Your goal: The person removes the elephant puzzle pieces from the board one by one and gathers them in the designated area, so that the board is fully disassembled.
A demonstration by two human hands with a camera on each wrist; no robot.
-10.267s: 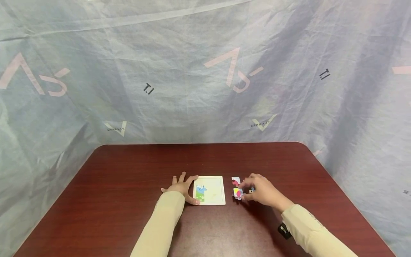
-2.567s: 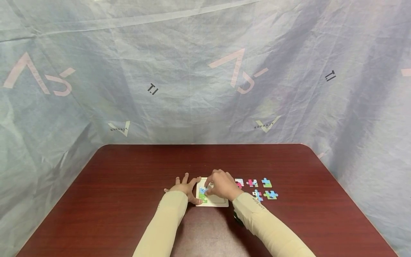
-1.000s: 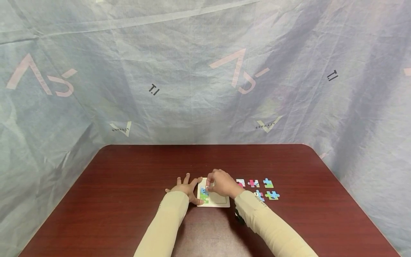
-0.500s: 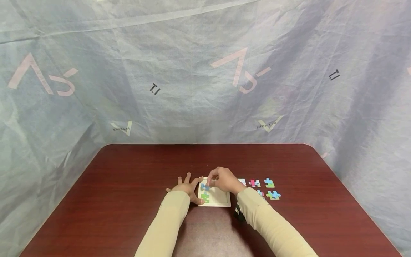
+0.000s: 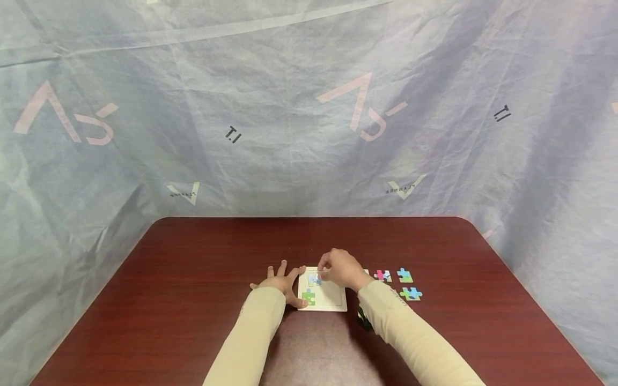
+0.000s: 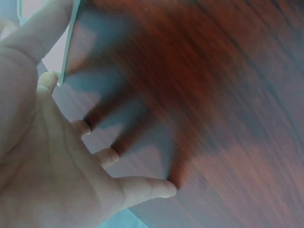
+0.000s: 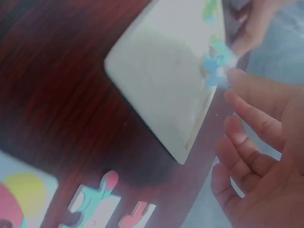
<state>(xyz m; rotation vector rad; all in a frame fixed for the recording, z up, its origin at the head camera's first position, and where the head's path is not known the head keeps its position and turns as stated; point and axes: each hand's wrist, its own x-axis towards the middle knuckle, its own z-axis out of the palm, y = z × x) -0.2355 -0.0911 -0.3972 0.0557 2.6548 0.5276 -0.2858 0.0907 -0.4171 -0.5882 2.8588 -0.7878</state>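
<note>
My right hand (image 5: 340, 266) pinches a blue-and-white jigsaw piece (image 5: 315, 280) between thumb and index finger, over the upper left part of a pale puzzle tray (image 5: 330, 297). In the right wrist view the pinched jigsaw piece (image 7: 218, 64) shows near the tray's edge, the other fingers loosely bent. A green jigsaw piece (image 5: 308, 297) with a blue knob lies in the tray's lower left corner. Spread wide, my left hand (image 5: 277, 284) touches the tray's left side with thumb and index finger. The left wrist view shows the thumb across the tray's edge (image 6: 64, 52).
Several loose jigsaw pieces lie to the right of the tray, among them a pink one (image 5: 383, 275), a blue-and-green one (image 5: 405, 275) and another blue-and-green one (image 5: 411, 294). My right forearm hides others. A dark red table (image 5: 203, 257) backs onto a grey cloth (image 5: 270, 161).
The right hand came from the loose pieces to the tray. Lately it has shifted the blue piece away from the green one, up and slightly right. The left hand stays at the tray's edge.
</note>
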